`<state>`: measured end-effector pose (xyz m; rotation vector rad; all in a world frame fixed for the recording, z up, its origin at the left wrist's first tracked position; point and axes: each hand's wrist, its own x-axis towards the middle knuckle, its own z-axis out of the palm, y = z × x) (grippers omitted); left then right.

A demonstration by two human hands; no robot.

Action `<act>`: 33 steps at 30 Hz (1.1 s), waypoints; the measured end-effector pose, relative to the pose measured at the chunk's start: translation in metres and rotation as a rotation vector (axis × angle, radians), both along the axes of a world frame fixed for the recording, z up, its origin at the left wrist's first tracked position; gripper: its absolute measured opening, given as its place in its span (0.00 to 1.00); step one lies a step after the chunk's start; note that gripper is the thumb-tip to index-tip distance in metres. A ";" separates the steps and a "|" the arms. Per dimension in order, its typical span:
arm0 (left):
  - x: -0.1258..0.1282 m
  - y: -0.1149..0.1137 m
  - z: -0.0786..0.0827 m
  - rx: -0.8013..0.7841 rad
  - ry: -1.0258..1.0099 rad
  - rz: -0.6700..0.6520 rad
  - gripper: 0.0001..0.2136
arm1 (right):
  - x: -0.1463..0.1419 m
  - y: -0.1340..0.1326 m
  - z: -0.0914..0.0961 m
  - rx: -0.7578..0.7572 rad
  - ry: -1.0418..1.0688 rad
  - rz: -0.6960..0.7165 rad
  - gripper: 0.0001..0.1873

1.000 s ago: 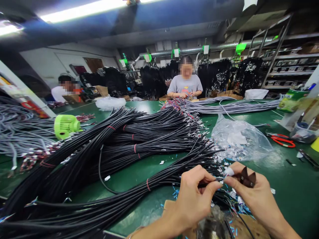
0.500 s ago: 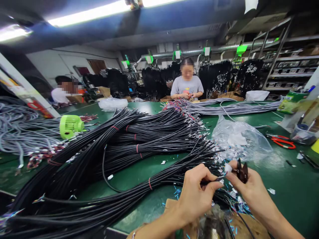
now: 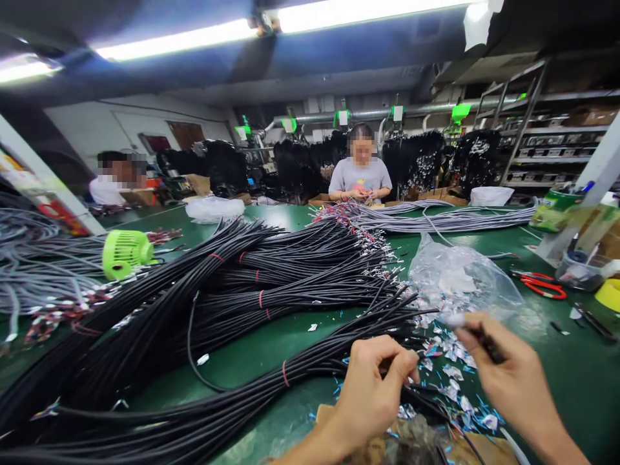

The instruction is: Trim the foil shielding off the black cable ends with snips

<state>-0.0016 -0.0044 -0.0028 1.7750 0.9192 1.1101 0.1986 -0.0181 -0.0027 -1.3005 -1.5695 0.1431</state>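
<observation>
My left hand (image 3: 372,387) pinches the end of a black cable (image 3: 426,389) near the table's front edge. My right hand (image 3: 508,374) is a little to the right, fingers closed on a small dark tool (image 3: 487,345) with a white tip at its far end. Between and below my hands lie small silver and blue scraps (image 3: 455,381). A large pile of black cable bundles (image 3: 232,303), tied with red bands, fans out to the left of my hands, its bare ends pointing right.
A clear plastic bag (image 3: 460,278) of small parts lies behind my right hand. Red scissors (image 3: 545,285), a green fan (image 3: 123,252), grey cable bundles (image 3: 436,219) and shelves surround the green table (image 3: 571,381). Two other people sit at the far side.
My hands have drawn apart: the right one moved right and away with the tool, the left one dropped lower with the cable. The view tilted down slightly.
</observation>
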 end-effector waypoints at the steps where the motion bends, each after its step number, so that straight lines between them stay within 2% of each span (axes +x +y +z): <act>1: 0.000 0.000 0.000 0.016 0.002 0.021 0.18 | -0.007 -0.001 0.000 -0.044 -0.029 0.133 0.04; 3: 0.001 -0.001 0.001 0.047 0.012 0.050 0.16 | -0.019 -0.005 0.002 -0.074 -0.035 0.305 0.05; 4: 0.001 -0.001 0.001 0.059 0.021 0.057 0.16 | -0.023 -0.007 0.003 -0.064 -0.019 0.338 0.06; 10: 0.002 0.000 0.000 0.057 0.030 0.078 0.11 | -0.025 -0.014 0.004 -0.031 0.032 0.369 0.04; 12: 0.002 0.001 -0.001 0.053 -0.021 0.077 0.09 | -0.026 -0.015 0.001 -0.138 0.111 0.370 0.05; 14: 0.002 0.001 -0.002 0.087 -0.077 0.059 0.07 | -0.031 -0.015 -0.004 -0.343 0.311 0.381 0.10; 17: -0.001 0.001 -0.001 0.249 -0.079 0.000 0.09 | -0.036 -0.013 -0.011 -0.636 0.628 0.467 0.19; 19: -0.003 0.002 0.000 0.394 -0.031 -0.005 0.09 | -0.035 -0.011 -0.011 -0.698 0.667 0.493 0.22; 21: -0.005 0.003 0.000 0.515 0.015 0.029 0.08 | -0.030 -0.009 -0.008 -0.626 0.560 0.408 0.23; 23: -0.006 0.003 -0.001 0.598 0.050 0.062 0.08 | -0.025 -0.010 -0.002 -0.460 0.373 0.298 0.23; 27: -0.004 0.001 -0.005 0.692 0.093 0.125 0.07 | -0.027 -0.016 0.004 -0.115 0.017 0.259 0.11; 31: -0.002 -0.001 -0.006 0.733 0.100 0.211 0.08 | -0.037 -0.022 0.002 0.013 -0.056 0.218 0.08; 33: -0.002 -0.002 -0.004 0.743 0.095 0.241 0.08 | -0.037 -0.022 -0.001 0.046 -0.097 0.243 0.07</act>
